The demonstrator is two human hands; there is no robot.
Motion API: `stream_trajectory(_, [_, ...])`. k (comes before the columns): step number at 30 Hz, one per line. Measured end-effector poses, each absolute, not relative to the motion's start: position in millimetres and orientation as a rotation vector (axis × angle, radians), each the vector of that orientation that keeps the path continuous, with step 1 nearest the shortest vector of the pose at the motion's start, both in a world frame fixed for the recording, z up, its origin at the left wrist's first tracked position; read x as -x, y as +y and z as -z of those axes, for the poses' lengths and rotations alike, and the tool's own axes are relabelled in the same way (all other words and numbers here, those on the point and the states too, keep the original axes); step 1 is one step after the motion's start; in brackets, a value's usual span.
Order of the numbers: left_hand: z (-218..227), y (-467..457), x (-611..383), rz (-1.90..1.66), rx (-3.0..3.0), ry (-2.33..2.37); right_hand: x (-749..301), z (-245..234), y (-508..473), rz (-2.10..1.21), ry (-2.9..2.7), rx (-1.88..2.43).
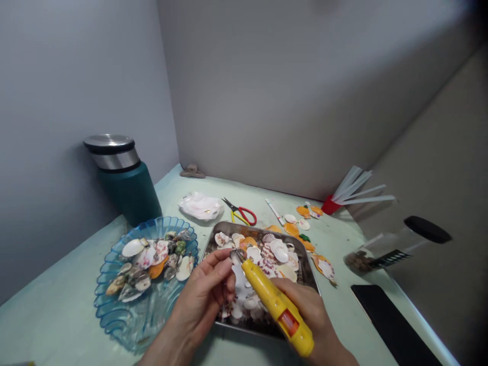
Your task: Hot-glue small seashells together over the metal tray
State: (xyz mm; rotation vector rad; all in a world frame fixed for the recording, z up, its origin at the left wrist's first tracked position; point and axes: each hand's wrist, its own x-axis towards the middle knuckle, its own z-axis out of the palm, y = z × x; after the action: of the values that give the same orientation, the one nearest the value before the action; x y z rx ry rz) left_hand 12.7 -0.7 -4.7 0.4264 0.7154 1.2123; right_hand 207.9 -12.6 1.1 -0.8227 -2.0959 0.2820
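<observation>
My right hand [310, 310] is wrapped round a yellow glue gun [276, 305] whose metal tip points up and left. My left hand [206, 297] pinches a pale shell [239, 282] right at that tip, over the metal tray [310, 277]. The tray holds several white, pink and orange shells. Left of it a blue plastic bowl [114, 312] carries several more shells, some dark and some white.
A dark green flask [127, 190] with a steel lid stands at the back left. Behind the tray lie a white wrapper [201, 206], small scissors [242, 213], a pen [275, 211] and loose orange shells [305, 211]. Glue sticks in red [353, 190], a clear jar [392, 246] and a black phone [392, 325] are right.
</observation>
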Motion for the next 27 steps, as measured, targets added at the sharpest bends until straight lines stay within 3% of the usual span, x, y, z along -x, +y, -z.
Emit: stream_trajectory(27, [1, 0, -15, -1.290, -0.512, 0.817, -211, 6, -13, -0.495, -2.018, 0.933])
